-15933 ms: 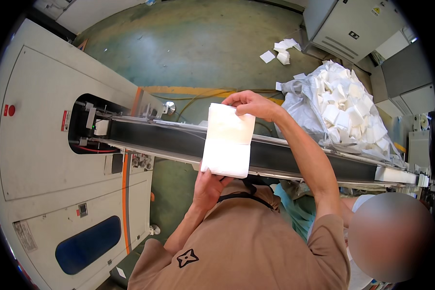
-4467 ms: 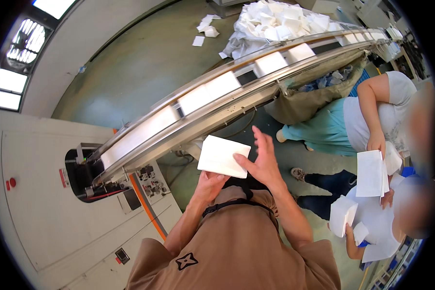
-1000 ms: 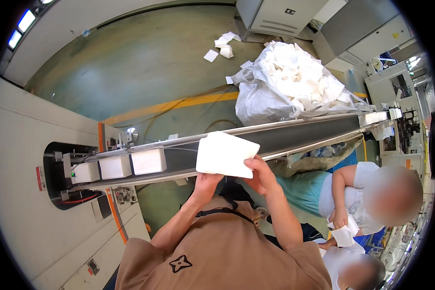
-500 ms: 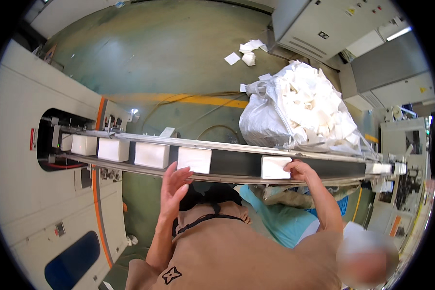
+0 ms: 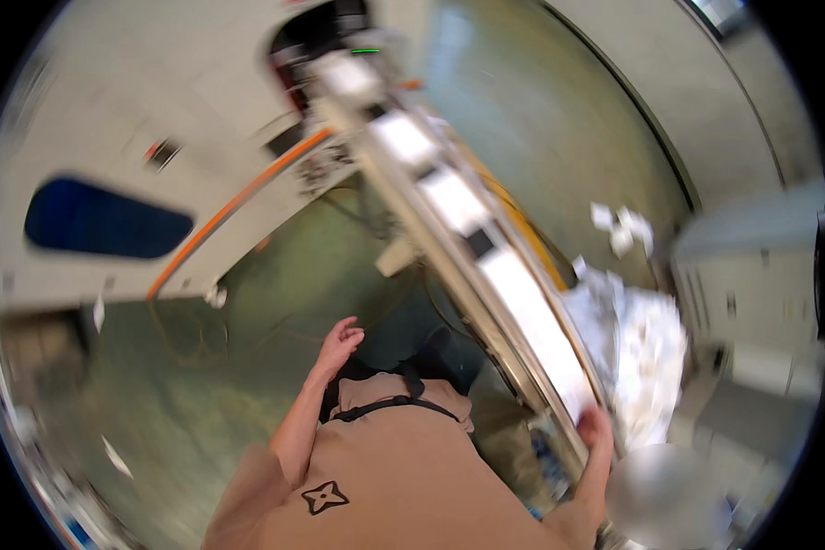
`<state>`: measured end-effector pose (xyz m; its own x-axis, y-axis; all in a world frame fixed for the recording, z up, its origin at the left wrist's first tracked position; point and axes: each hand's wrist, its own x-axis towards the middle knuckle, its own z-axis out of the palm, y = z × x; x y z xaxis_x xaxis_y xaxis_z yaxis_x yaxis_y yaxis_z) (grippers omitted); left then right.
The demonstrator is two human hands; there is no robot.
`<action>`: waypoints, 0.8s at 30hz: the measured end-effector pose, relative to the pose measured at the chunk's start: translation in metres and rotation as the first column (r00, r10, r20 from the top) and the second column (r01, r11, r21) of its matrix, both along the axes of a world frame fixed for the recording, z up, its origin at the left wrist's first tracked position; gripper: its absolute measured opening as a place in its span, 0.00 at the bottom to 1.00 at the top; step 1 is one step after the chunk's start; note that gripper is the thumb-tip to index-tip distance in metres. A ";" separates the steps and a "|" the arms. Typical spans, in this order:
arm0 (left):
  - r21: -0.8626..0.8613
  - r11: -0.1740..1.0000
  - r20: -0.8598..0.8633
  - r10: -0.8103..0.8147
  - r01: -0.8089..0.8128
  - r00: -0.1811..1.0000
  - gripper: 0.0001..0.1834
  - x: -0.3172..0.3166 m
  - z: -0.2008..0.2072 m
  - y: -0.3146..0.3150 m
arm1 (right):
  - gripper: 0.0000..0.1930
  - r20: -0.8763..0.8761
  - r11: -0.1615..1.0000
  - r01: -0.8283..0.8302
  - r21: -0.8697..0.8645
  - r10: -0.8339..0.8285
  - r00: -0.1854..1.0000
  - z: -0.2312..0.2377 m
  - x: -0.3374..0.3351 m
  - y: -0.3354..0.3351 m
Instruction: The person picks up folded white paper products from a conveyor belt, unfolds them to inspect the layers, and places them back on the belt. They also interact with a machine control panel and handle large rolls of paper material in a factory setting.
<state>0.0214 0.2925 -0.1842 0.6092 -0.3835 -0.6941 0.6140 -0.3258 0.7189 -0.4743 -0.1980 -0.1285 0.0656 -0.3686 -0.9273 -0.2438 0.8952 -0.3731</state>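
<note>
- Head view, much blurred by motion. Half a second ago the belt (image 5: 479, 244) lies nearly level across the frame; now it slants from 11 o'clock down to 4 o'clock, so the wearer's head seems to have turned.
- Biggest change is at the hands. A second ago both hold one white stack between them; now they are well apart. Left hand (image 5: 341, 341), at the belt half a second ago, is clear of it, over the green floor (image 5: 275, 357) between 7 and 8 o'clock.
- What it means, as I judge it: that stack is out of the two-handed hold, and only the right side has contact with the paper, if any.
- Left grip: nothing in it. Fingers loosely spread and half curled, thumb not pressed to them.
- Right hand (image 5: 596, 429), 4 o'clock: at the lower end of a long white paper run (image 5: 536, 316) on the belt. Probably touching; the smear hides the fingertips. Cannot tell whether they pinch or merely rest.
- Where the paper is: three shorter white stacks (image 5: 454, 197) sit in line towards 11 o'clock, dark gaps between; the long run follows below, towards 4. Whether it is several stacks butted together, cannot tell.
- Around: pale machine (image 5: 220, 55) at 10 to 11 o'clock; bag of white paper (image 5: 651, 367) just beyond the belt, near 4.
</note>
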 end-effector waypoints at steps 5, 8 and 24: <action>0.309 0.851 -0.099 0.474 -0.426 0.875 0.30 -0.082 -0.114 0.207 | 0.10 -0.822 0.638 -0.709 -0.300 0.204 0.531 0.094 -0.069 -0.050; 0.588 0.688 -0.009 0.532 -0.426 0.847 0.27 -0.121 -0.149 0.357 | 0.08 -0.894 0.249 -0.873 -0.421 -0.278 0.352 0.037 0.071 0.068; 0.165 -0.058 0.292 0.957 -0.985 -0.007 0.23 -0.037 -0.039 0.784 | 0.16 -0.359 -0.786 -0.506 -0.356 0.615 -0.702 -0.170 0.773 0.849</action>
